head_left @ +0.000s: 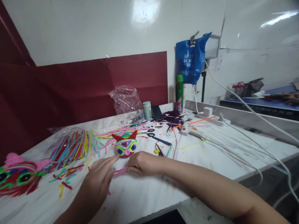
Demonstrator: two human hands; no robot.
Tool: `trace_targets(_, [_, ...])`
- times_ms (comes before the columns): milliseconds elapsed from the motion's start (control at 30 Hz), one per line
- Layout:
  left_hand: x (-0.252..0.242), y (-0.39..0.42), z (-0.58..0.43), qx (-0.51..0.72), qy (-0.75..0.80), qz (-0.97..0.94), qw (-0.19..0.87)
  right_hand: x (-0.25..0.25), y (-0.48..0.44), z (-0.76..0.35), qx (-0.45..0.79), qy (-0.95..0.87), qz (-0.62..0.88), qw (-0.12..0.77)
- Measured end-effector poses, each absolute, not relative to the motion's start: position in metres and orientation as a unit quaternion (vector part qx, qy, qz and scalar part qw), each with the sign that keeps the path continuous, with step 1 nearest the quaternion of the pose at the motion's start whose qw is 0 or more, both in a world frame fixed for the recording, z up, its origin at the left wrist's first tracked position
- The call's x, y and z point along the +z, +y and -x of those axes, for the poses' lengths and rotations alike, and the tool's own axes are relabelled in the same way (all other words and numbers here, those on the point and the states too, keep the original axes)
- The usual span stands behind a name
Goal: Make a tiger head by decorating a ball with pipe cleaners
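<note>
Two pink pipe cleaners [120, 172] run side by side between my hands, low over the white table. My right hand [143, 164] is closed in a fist around their right end. At the other end, the strands pass under the thumb of my left hand [100, 175]; its fingers are long and held together, and the grip is partly hidden. Just beyond my hands stands a round mask-like head [126, 145] made of colourful pipe cleaners, with red horns and a pink nose. A larger similar head [20, 175] with pink ears lies at the far left.
Bundled pipe cleaners [77, 143] and short cut-offs [64, 183] lie left. Scissors [151, 133], a glue gun [190, 130], a mint cup [147, 110] and a green spray can [179, 93] are behind. White cables [247, 104] cross the right side.
</note>
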State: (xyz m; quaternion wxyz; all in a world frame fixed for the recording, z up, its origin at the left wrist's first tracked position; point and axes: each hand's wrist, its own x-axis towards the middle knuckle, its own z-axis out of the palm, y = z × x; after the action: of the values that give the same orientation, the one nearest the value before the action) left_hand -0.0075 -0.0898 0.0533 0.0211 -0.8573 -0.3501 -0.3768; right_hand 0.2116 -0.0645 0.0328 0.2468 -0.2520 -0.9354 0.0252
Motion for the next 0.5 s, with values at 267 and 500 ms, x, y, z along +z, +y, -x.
trace_targets(267, [0.053, -0.076, -0.04, -0.365, -0.351, 0.857, -0.094, 0.06, -0.069, -0.22, 0.018, -0.926, 0.255, 0.279])
trace_targets(500, [0.041, -0.064, -0.054, -0.408, -0.379, 0.813, -0.173, 0.081, -0.015, -0.293, 0.082, -0.804, 0.498, 0.315])
